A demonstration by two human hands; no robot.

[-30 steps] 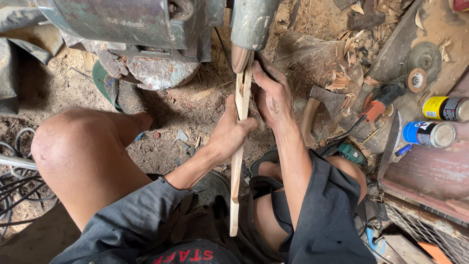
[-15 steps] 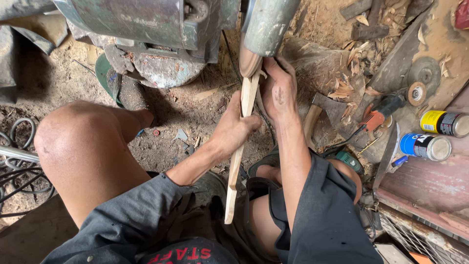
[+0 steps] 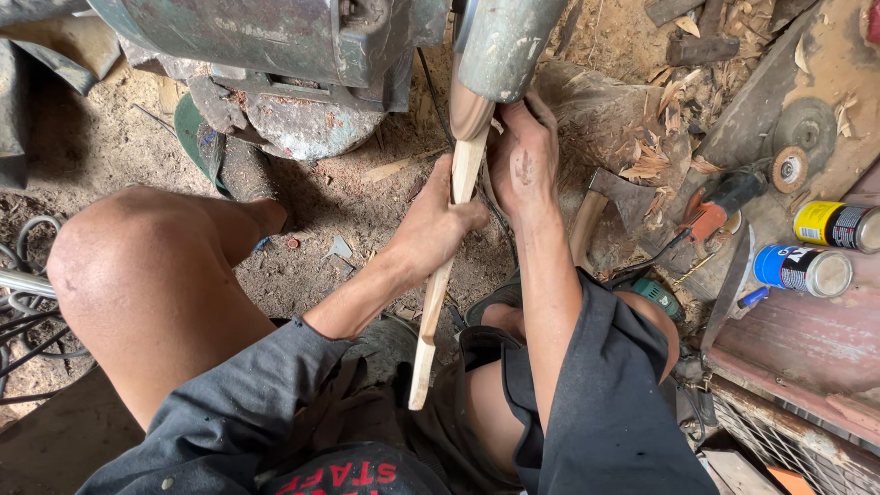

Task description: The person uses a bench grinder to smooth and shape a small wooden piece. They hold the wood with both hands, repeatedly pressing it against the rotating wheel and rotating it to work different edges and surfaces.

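Observation:
A long pale wooden stick [image 3: 436, 302] runs from my lap up to a grey cylindrical sanding drum [image 3: 500, 46] on a worn metal machine [image 3: 275, 46]. Its upper end touches the drum's lower edge. My left hand [image 3: 435, 225] grips the stick around its middle. My right hand [image 3: 524, 160] holds the stick's upper part just under the drum. I sit low with my bare left knee [image 3: 119, 266] raised and dark shorts over both legs.
Sawdust and wood chips cover the dirt floor. A hatchet [image 3: 610, 206] lies right of my arm, with a red-handled tool [image 3: 720, 206], a green tool [image 3: 655, 295], two cans [image 3: 807, 270] and grinding discs [image 3: 797, 137] on a board. Cables [image 3: 23, 312] lie at left.
Both hands and the stick have stayed at the drum. The view has shifted slightly, and my right hand has moved a little higher along the stick's tip.

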